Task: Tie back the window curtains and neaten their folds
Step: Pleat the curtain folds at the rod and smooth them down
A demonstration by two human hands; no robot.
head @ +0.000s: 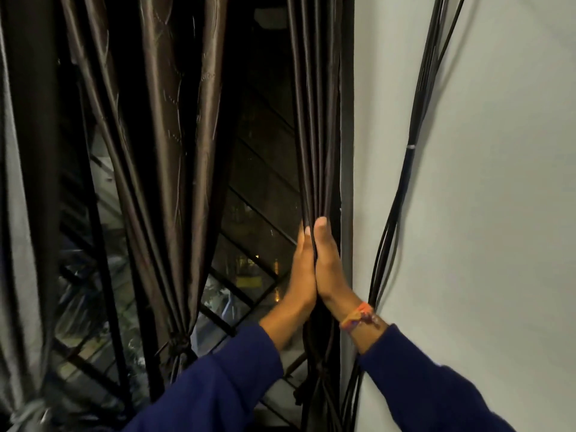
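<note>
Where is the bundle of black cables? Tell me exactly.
In the head view the black cables hang down the white wall on the right, just right of the dark window frame and the right hand.

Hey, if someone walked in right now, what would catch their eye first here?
Probably the two hands, left hand and right hand, pressed palm to palm around the right curtain beside the window's right edge. Next, the shiny brown middle curtain, tied low down, and the black cables running down the white wall.
</note>
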